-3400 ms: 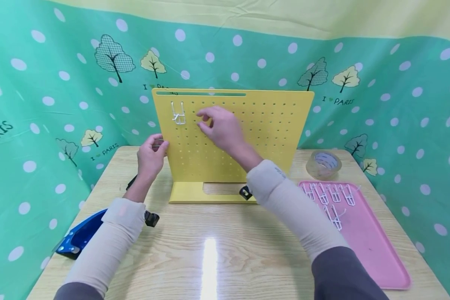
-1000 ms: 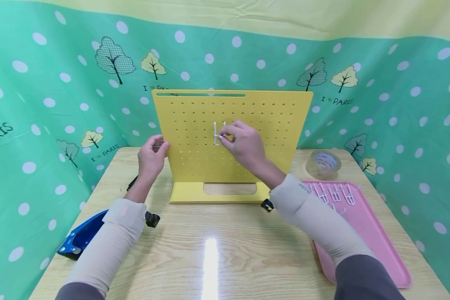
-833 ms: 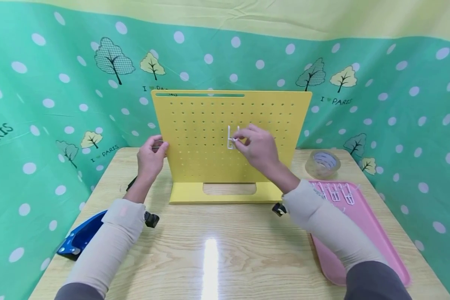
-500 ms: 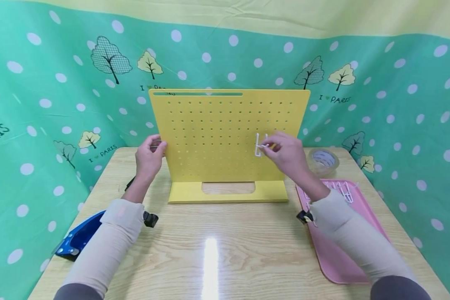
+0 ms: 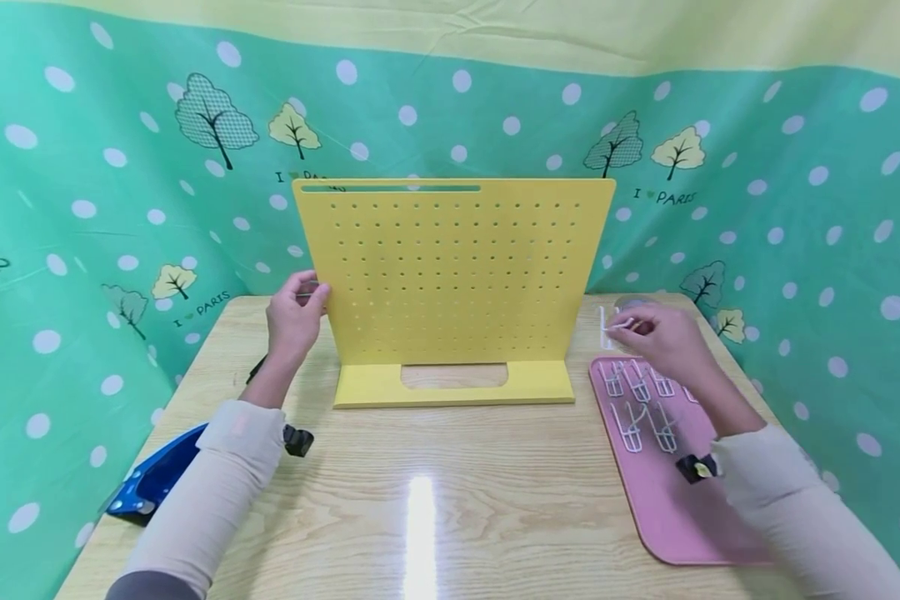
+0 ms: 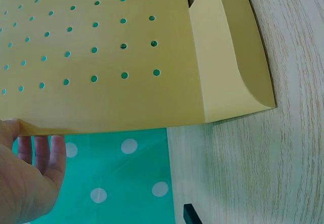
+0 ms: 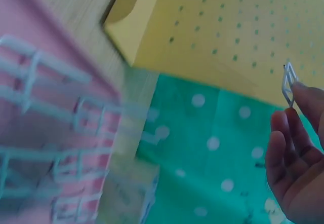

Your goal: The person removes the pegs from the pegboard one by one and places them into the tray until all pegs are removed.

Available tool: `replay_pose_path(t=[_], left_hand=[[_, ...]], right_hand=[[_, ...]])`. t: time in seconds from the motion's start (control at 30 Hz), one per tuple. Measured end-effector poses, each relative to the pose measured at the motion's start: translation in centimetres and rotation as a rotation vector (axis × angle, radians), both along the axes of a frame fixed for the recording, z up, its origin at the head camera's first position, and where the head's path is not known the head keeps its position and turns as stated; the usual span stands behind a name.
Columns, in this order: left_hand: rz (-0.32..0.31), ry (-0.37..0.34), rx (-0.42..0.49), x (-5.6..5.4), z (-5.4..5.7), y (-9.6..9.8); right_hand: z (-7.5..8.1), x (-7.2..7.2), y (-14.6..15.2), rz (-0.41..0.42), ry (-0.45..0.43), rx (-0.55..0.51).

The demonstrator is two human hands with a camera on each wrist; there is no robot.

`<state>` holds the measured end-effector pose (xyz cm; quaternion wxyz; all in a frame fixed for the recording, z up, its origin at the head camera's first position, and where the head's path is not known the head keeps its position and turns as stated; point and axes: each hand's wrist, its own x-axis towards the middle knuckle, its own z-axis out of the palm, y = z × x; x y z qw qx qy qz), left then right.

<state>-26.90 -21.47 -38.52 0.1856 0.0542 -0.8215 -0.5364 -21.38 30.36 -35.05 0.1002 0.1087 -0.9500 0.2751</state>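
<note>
A yellow pegboard (image 5: 435,325) stands upright on its base at the table's middle, with no hook on its face. My left hand (image 5: 294,325) grips its left edge; in the left wrist view the thumb lies on the front and the fingers (image 6: 56,158) reach behind. To the right of the board, above the pink tray's (image 5: 690,525) far edge, my right hand (image 5: 671,342) pinches a white wire pegboard hook (image 5: 605,329) between thumb and fingers. The right wrist view shows this hook (image 7: 287,84) upright at the fingertips. Several like hooks (image 5: 630,433) lie on the tray.
A roll of clear tape (image 5: 633,300) sits behind the tray, mostly hidden by the right hand. At the left table edge stands a blue bin (image 5: 157,475), partly covered by the left sleeve. A polka-dot curtain (image 5: 457,100) encloses the table's back and sides.
The hook hung at the board's upper left 3.4 s ago; my right hand has taken it off and carried it right and down, past the board to the tray. The left hand keeps its grip.
</note>
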Motion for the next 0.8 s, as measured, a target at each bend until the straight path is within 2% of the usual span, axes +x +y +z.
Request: replay_pose_path(t=[0.27,0.47,0.67,0.8], left_hand=[[0.014,0.013,-0.007,-0.1,-0.1,0.0],[-0.001,0.019,-0.012,-0.1,-0.1,0.2],[0.008,0.024,-0.011,0.0,-0.1,0.0],[0.002,0.034,-0.013,-0.1,-0.2,0.0]], right_hand=[[-1.8,1.5,7.2,-0.045,-0.077,0.063],[-3.7,3.2,11.7,-0.004,-0.119,0.120],[-6.5,4.4,14.1,0.023,-0.225,0.163],[-8.4,5.0,14.5,0.021,-0.291,0.148]])
